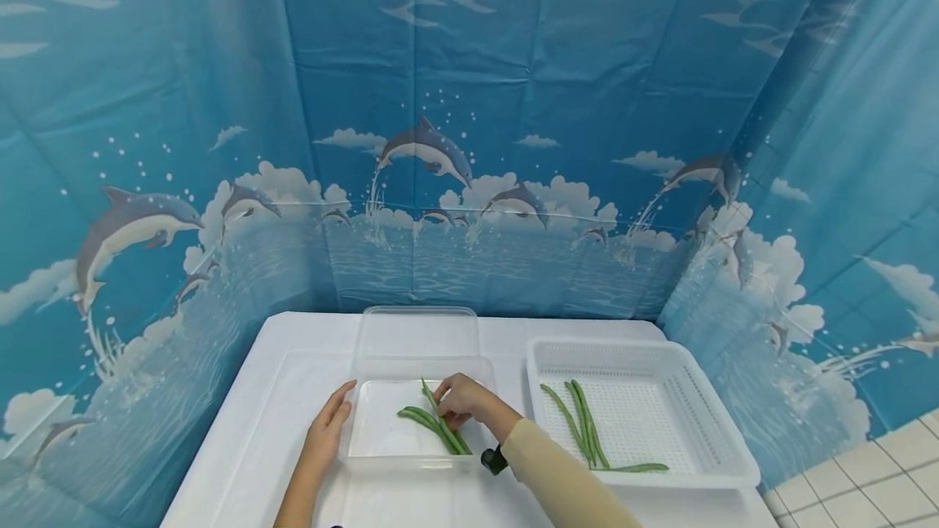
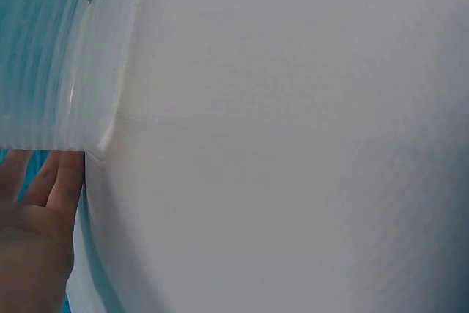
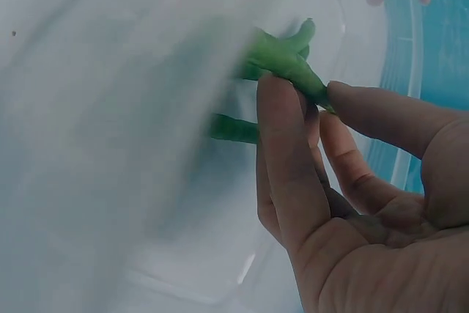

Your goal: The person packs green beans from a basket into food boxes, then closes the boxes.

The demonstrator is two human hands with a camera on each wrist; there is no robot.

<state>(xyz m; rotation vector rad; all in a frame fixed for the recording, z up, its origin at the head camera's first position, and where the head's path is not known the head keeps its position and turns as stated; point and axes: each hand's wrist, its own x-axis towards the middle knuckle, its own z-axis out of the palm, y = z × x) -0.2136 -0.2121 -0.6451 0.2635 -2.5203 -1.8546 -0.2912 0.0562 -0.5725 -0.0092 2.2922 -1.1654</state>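
Observation:
A clear plastic box (image 1: pixel 407 463) stands on the table, with several green beans (image 1: pixel 418 415) lying in its right half. My right hand (image 1: pixel 469 402) reaches into it and pinches a green bean (image 1: pixel 428 391) between thumb and fingertips; the right wrist view shows the bean's tip (image 3: pixel 311 86) at the thumb. Other beans lie close under these fingers, partly hidden by the box wall. Along the box's left side rests my left hand (image 1: pixel 325 430), fingers extended. In the left wrist view, the left fingertips (image 2: pixel 67 166) are right at the box's edge.
To the right stands a white perforated basket (image 1: pixel 715 414) holding several more green beans (image 1: pixel 587 430). Behind the box lies a clear lid (image 1: pixel 418 332). A white cloth covers the table (image 1: pixel 308 341), and a blue dolphin-print curtain (image 1: pixel 469 259) hangs behind and at the sides.

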